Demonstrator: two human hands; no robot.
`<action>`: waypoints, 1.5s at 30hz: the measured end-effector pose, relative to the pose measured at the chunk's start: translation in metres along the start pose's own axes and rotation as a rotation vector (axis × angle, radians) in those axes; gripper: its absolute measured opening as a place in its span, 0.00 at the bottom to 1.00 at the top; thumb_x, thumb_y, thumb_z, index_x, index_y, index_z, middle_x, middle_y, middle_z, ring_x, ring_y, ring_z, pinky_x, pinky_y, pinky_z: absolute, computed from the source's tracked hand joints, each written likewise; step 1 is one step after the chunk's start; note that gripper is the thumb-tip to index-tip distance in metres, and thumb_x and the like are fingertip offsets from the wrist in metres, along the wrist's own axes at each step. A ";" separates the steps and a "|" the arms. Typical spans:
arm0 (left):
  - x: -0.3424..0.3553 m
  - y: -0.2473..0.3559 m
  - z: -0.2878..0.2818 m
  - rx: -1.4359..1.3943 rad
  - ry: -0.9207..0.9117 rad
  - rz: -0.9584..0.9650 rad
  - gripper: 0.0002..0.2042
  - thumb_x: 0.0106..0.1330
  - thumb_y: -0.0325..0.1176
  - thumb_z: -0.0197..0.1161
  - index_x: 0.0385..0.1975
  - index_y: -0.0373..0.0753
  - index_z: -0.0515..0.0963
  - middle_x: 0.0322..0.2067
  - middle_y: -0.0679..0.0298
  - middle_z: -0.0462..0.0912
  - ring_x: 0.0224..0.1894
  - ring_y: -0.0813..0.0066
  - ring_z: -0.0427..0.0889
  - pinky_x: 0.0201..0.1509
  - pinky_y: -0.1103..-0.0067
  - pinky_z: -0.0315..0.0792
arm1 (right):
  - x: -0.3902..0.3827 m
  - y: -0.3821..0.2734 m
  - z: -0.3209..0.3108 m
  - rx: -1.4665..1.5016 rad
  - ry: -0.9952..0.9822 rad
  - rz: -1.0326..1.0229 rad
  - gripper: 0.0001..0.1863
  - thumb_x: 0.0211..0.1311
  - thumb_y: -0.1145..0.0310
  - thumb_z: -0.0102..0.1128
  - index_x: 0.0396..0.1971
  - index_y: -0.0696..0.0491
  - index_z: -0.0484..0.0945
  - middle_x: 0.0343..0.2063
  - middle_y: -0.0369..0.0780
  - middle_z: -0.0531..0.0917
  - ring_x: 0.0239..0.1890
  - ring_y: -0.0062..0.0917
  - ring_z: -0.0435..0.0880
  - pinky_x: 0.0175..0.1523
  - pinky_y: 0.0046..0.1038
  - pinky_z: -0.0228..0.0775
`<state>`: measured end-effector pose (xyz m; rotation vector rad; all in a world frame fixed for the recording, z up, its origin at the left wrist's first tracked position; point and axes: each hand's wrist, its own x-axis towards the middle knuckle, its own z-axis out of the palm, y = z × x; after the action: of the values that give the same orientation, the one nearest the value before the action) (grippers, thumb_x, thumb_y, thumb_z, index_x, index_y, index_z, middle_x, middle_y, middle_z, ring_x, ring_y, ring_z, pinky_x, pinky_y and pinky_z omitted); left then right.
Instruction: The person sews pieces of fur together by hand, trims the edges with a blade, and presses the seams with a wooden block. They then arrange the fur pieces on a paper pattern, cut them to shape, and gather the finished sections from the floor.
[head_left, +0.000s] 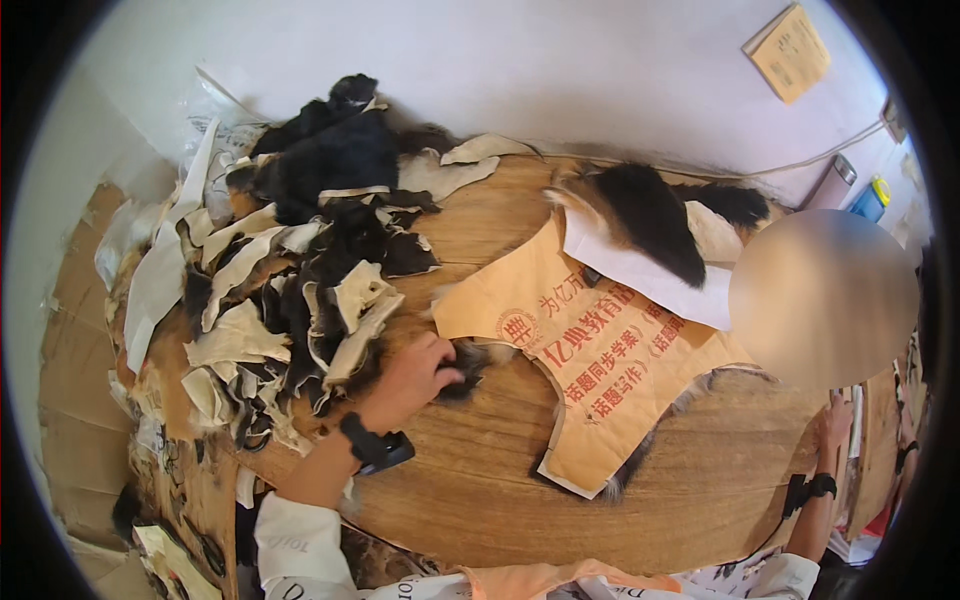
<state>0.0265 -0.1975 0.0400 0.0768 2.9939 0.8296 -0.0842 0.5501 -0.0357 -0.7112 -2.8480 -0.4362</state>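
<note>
My left hand [412, 378] is closed, its fingers curled down on a dark fur scrap [463, 378] at the edge of the scrap heap. A brown paper pattern [610, 345] with red print lies just to the right, with fur showing under its lower edges. White paper [640, 265] and a black-and-tan fur piece [645, 215] overlap its top. Far off to the right, my right hand [835, 425] is by the upright pale edge of a panel; its fingers are too small and partly hidden to read.
A high heap of black fur and cream hide scraps [300, 260] covers the table's left side. The wooden table [690, 480] meets a white wall behind. A flask [835, 180] and a blue bottle [872, 200] stand at the back right. Cardboard [85, 400] leans at left.
</note>
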 end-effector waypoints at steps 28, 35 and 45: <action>0.034 -0.099 -0.086 0.786 0.318 -0.265 0.08 0.53 0.33 0.60 0.33 0.53 0.81 0.57 0.71 0.66 0.66 0.56 0.46 0.56 0.36 0.31 | -0.007 -0.029 -0.047 0.564 0.175 -0.458 0.11 0.44 0.76 0.52 0.32 0.58 0.74 0.30 0.47 0.75 0.38 0.42 0.74 0.41 0.34 0.66; 0.095 0.007 -0.052 0.348 0.272 -0.215 0.08 0.52 0.34 0.60 0.30 0.43 0.81 0.37 0.61 0.79 0.46 0.63 0.74 0.53 0.65 0.65 | -0.033 -0.166 -0.129 0.895 0.008 -0.711 0.06 0.45 0.75 0.58 0.27 0.55 0.76 0.28 0.42 0.77 0.35 0.39 0.76 0.40 0.34 0.67; 0.183 0.097 0.104 0.068 0.287 0.070 0.14 0.48 0.33 0.62 0.35 0.35 0.76 0.30 0.50 0.75 0.39 0.53 0.74 0.42 0.68 0.68 | -0.032 -0.212 -0.108 0.898 -0.047 -0.838 0.06 0.46 0.75 0.54 0.27 0.55 0.79 0.28 0.44 0.77 0.34 0.38 0.76 0.39 0.34 0.70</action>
<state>-0.1472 -0.0501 -0.0029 0.0710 3.3065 0.8079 -0.1481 0.3228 0.0082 0.6360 -2.7854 0.7551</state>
